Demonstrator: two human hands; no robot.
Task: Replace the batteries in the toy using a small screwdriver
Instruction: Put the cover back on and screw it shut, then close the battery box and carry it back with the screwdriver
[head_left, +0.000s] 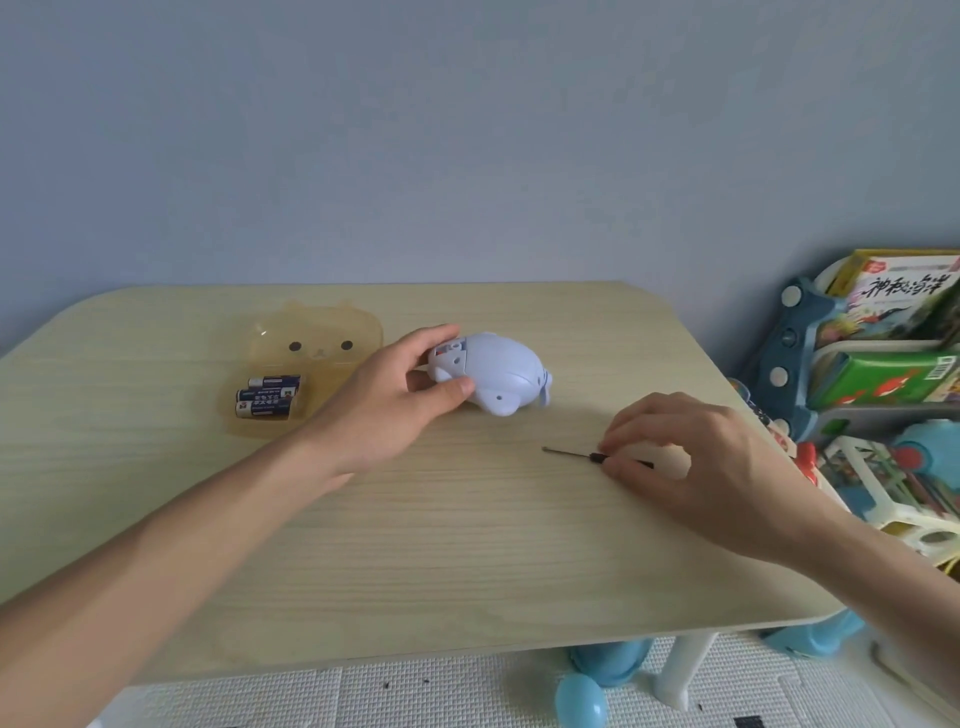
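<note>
1. Work surface: a pale wood-grain table (415, 545) holds every task item. Clock directions below are read on the tabletop, with 12 o'clock toward the wall.

2. Toy: the pale blue plastic animal toy (496, 378) lies at about 12 o'clock from table centre, underside turned up. Its long axis runs roughly 9 to 3 o'clock. A panel with screw holes shows at its 9 o'clock end; whether the cover is fastened cannot be told.

3. Left hand (395, 400): grasping the toy at its 9 o'clock end, thumb on the near side and fingers over the far side. It appears to steady the toy against the table.

4. Right hand (691, 457): fingertips pinched on the black handle of the small screwdriver (576, 453), which lies flat on the table. The handle is largely hidden under the fingers.

5. Key relation: the screwdriver's long axis runs 9 to 3 o'clock, tip toward 9. The toy lies at about 11 o'clock from the right hand, near but apart. The tip likely must lift and swing toward the panel under the left hand.

6. Spare batteries (267, 396): three lie side by side in a translucent amber tray (317, 332) with a bear face, at 9 o'clock from the toy, just beside the left hand.
</note>
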